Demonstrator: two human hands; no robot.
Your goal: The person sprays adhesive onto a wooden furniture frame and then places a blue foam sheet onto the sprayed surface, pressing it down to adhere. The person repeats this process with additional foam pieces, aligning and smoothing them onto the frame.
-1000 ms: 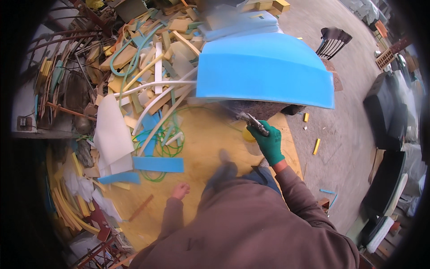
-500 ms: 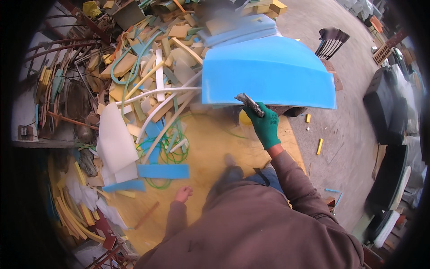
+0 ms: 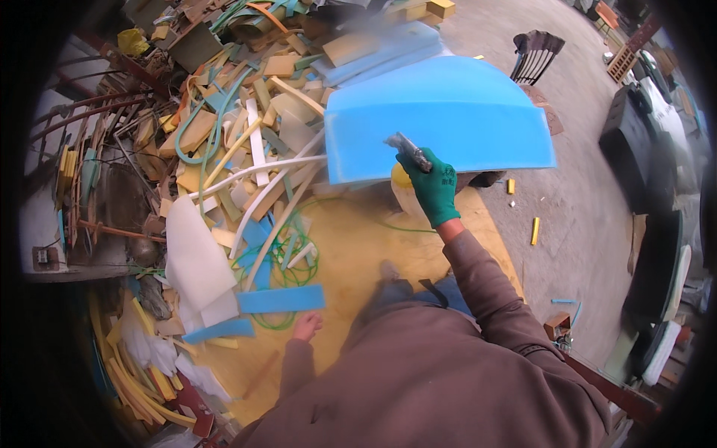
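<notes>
My right hand (image 3: 435, 187), in a green glove, is closed around a metallic, crusted spray gun (image 3: 412, 152). Its nozzle end is in front of the near side of a big, bright blue foam block (image 3: 437, 127) with a curved top. Under the gun, partly behind the glove, shows a pale container with a yellow top (image 3: 401, 176). Low at my left side, my bare left hand (image 3: 307, 326) hangs with fingers curled and nothing visible in it. Near it, a flat blue foam strip (image 3: 281, 299) lies beside a tangled green hose (image 3: 287, 257).
A large heap of foam offcuts (image 3: 280, 66) fills the far left, by a rack of bent rods (image 3: 101, 104). White foam sheet (image 3: 196, 257) leans at the left. A yellowish board (image 3: 358, 231) lies underfoot. A dark slatted chair back (image 3: 535, 56) and black upholstered pieces (image 3: 653, 261) stand right.
My right hand has raised the spray gun slightly, over the foam block's near face. The whole view has shifted a little. My left hand stays low with fingers curled.
</notes>
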